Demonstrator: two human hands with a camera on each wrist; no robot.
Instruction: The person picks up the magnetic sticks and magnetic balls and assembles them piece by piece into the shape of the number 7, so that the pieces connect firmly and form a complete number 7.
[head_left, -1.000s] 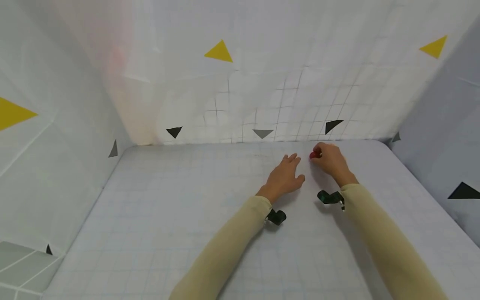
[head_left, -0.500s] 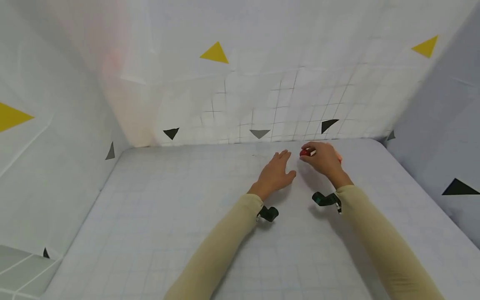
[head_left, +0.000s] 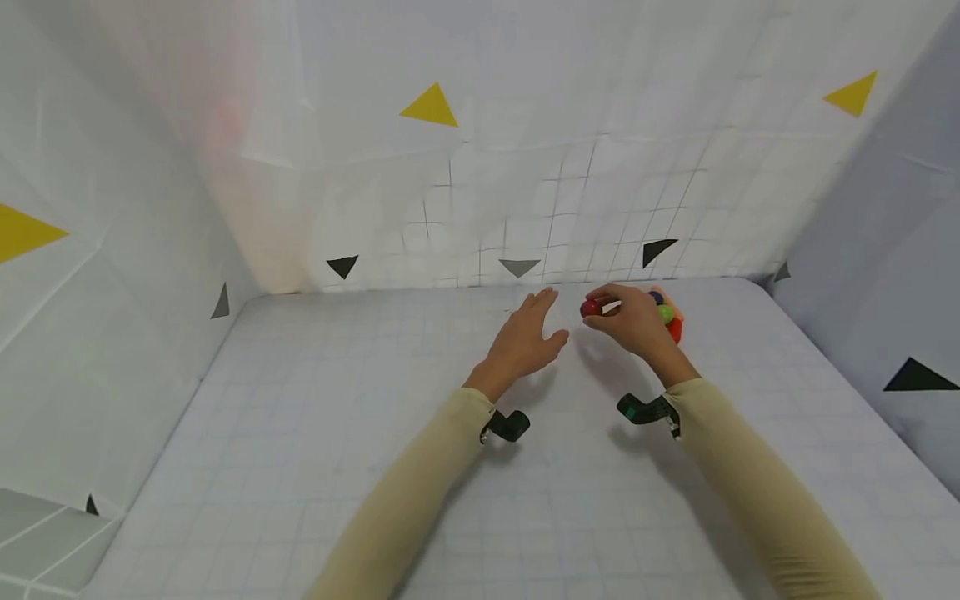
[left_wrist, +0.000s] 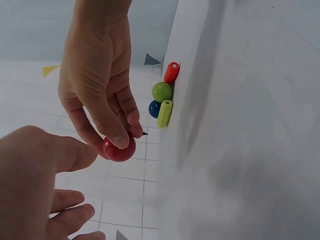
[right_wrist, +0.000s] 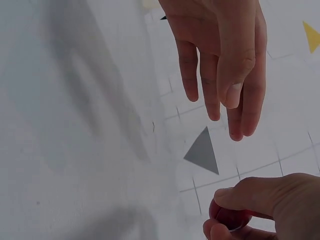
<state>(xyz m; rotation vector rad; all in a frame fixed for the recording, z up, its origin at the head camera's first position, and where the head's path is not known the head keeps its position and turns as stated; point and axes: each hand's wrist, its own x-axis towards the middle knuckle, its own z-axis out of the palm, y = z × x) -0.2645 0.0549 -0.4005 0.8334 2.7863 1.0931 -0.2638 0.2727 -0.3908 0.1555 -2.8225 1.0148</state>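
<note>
My right hand (head_left: 636,321) pinches a small shiny red ball (head_left: 591,309) between thumb and fingertips, raised over the far part of the table. To its left, my left hand (head_left: 522,340) reaches out with straight fingers and a spread thumb, holding nothing. A gap separates its fingers from the ball. Beyond the right hand, in the left wrist view, a small group rests on the table: a red elongated piece with a hole in its end (left_wrist: 172,73), a green ball (left_wrist: 162,92), a dark blue ball (left_wrist: 155,108) and a yellow-green elongated piece with a hole (left_wrist: 165,114).
The white gridded table (head_left: 337,467) meets a white back wall (head_left: 525,192) just past the hands. A side wall (head_left: 900,250) stands at the right, another at the left. In the head view, an orange piece (head_left: 676,305) shows among the group behind the right wrist.
Both hands have moved left, the right one carrying the red ball. The coloured group behind the right hand has come into sight.
</note>
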